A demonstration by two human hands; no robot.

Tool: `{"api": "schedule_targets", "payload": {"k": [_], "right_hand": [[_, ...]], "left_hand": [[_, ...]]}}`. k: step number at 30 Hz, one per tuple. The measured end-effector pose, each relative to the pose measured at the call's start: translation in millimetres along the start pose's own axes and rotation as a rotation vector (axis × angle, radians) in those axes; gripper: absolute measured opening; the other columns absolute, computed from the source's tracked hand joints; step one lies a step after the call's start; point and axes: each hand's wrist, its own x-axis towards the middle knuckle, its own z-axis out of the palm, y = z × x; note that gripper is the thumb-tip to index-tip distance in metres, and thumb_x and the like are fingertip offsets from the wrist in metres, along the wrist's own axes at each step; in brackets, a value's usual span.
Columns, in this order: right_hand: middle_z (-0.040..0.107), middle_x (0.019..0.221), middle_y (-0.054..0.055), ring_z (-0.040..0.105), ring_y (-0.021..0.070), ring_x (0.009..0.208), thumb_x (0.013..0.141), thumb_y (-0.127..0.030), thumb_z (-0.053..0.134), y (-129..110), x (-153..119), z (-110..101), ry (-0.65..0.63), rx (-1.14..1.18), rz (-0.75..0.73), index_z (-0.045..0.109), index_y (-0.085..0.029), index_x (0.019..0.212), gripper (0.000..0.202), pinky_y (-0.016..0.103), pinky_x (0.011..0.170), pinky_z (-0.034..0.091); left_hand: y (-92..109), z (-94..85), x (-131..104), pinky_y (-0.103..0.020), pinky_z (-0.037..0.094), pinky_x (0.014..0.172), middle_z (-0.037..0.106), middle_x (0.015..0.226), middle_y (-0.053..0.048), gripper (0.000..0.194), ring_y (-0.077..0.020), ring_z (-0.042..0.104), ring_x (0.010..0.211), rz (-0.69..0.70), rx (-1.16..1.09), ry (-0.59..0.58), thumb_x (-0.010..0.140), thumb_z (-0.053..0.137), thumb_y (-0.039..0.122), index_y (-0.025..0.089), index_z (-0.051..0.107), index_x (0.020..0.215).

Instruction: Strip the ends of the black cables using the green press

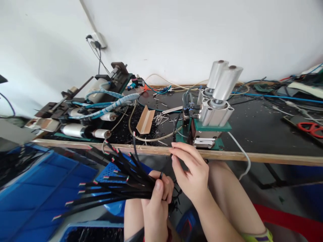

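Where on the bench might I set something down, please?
Probably the mostly bare dark tabletop between the metal press and the red scissors, with a blue hose behind and a pale cable at its left. Left of the press is crowded: scraps, cardboard, then rollers.

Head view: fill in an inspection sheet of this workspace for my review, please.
Surface: dark bench top with a wooden front edge, strewn with small bits.
Work items: black cables, bunched, with red, white and green wire tips at their far ends.
Clutter: pale scraps beside a folded cardboard piece; red-handled scissors at far right.
Hands: left hand grips the bunch; right hand is near the bench edge, fingertips close together; whether it holds anything is unclear.
Cables: light blue hoses on the left machine; a white cable hangs over the front edge.
Surroundings: white wall with socket; blue bin at left.
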Motion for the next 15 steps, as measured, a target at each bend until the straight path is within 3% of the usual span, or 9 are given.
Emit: {"api": "schedule_targets", "payload": {"k": [5, 8, 11, 15], "right_hand": [[0.088, 0.12, 0.011, 0.086, 0.0191, 0.113, 0.1, 0.002, 0.077, 9, -6, -12, 0.045, -0.039, -0.091, 0.081, -0.017, 0.117, 0.026, 0.029, 0.107, 0.072], [0.089, 0.118, 0.011, 0.087, 0.0196, 0.109, 0.1, 0.003, 0.077, 15, -9, -24, 0.043, -0.086, -0.096, 0.08, -0.018, 0.117, 0.028, 0.03, 0.099, 0.075], [0.089, 0.115, 0.01, 0.088, 0.0193, 0.102, 0.099, 0.002, 0.079, 20, -11, -30, 0.055, -0.15, -0.104, 0.081, -0.02, 0.116, 0.028, 0.03, 0.094, 0.076], [0.088, 0.114, 0.011, 0.087, 0.0191, 0.103, 0.099, 0.0, 0.078, 24, -15, -27, 0.031, -0.155, -0.07, 0.081, -0.019, 0.113, 0.024, 0.03, 0.099, 0.075]], "left_hand": [[0, 5.7, 6, -0.023, 0.044, 0.05, 0.057, 0.069, 0.003, 0.031, -0.0117, 0.051, 0.054, 0.028, -0.016, 0.151, 0.095, 0.089, 0.043, 0.02, 0.07, 0.09], [-1, 6.2, 9, -0.024, 0.055, 0.062, 0.064, 0.081, 0.0, 0.03, -0.0145, 0.062, 0.069, 0.069, -0.003, 0.237, 0.093, 0.09, 0.038, 0.02, 0.067, 0.086], [-2, 8.3, 10, -0.027, 0.061, 0.07, 0.064, 0.081, -0.002, 0.036, -0.0173, 0.064, 0.076, 0.067, 0.008, 0.251, 0.093, 0.09, 0.041, 0.021, 0.063, 0.081], [-1, 12.8, 9, -0.024, 0.055, 0.062, 0.058, 0.074, 0.0, 0.032, -0.0157, 0.057, 0.068, 0.046, 0.013, 0.204, 0.097, 0.085, 0.038, 0.021, 0.064, 0.082]]}}
